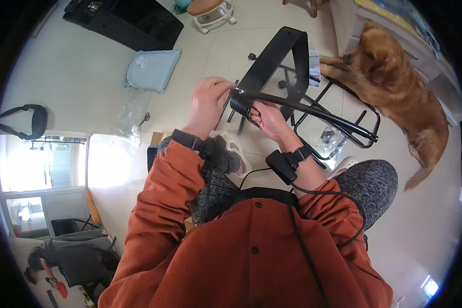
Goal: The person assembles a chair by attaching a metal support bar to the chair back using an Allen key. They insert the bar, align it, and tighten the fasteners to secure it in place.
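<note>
A black frame [264,61], made of a wide flat band bent into a loop, is held up in front of me. A long black tube [313,109] runs from the band's near corner off to the right. My left hand [209,102] is closed in a pinch at that corner, beside a small shiny spot; what sits between its fingertips is too small to tell. A thin dark rod shows just below those fingers. My right hand [268,119] grips the band's lower end from beneath, its fingers partly hidden behind it.
Black bent-tube frames [362,143] and a clear bag of small parts [329,139] lie on the floor at right. A brown dog [390,72] lies beyond them. Scissors [145,118], a grey package [151,70] and a wheeled stool [206,11] are toward the left and back.
</note>
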A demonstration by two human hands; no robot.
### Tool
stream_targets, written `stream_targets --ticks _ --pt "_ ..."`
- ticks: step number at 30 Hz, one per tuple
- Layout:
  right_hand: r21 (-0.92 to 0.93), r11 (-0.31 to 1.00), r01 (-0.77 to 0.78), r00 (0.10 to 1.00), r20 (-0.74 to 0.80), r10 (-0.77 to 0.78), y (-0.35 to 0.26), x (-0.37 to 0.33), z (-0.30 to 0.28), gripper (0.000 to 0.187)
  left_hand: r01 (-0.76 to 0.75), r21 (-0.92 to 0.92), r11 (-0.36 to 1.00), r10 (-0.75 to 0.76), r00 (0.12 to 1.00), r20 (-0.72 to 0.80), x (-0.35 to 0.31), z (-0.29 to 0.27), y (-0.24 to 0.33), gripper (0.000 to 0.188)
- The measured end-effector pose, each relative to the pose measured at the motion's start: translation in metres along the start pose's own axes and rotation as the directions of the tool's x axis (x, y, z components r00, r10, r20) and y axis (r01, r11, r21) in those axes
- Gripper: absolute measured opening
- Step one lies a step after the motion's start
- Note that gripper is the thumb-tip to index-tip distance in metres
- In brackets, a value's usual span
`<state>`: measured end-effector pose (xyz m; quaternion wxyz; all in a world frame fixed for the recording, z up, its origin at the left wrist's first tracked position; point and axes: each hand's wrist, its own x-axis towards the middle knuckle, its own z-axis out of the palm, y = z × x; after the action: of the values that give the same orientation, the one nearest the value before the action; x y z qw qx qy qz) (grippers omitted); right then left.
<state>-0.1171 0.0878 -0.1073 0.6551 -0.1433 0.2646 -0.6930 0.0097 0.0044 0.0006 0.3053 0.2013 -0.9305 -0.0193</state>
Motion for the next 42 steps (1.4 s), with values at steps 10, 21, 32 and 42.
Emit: stream_targets --ticks 10,21,32,42 --pt "-0.246 0.969 0.022 0.996 -0.075 -0.042 0.008 0.004 -0.006 0.011 -0.077 -0.077 0.994 0.106 0.844 0.525 0.024 -0.012 -0.033 0.023" --pt "-0.319 0.932 0.172 0.984 0.004 -0.181 -0.002 -0.015 0.011 0.034 0.177 -0.146 0.973 -0.068 0.831 0.551 0.013 -0.003 -0.029 0.023" --pt "-0.394 0.897 0.198 0.976 -0.008 -0.219 0.003 -0.008 0.008 0.036 0.424 -0.183 0.887 -0.256 0.782 0.569 0.003 -0.007 -0.022 0.076" --pt "-0.547 0.824 0.143 0.984 -0.012 -0.179 -0.005 -0.010 -0.001 0.022 0.133 -0.014 0.991 -0.127 0.964 0.235 -0.003 0.006 -0.045 0.024"
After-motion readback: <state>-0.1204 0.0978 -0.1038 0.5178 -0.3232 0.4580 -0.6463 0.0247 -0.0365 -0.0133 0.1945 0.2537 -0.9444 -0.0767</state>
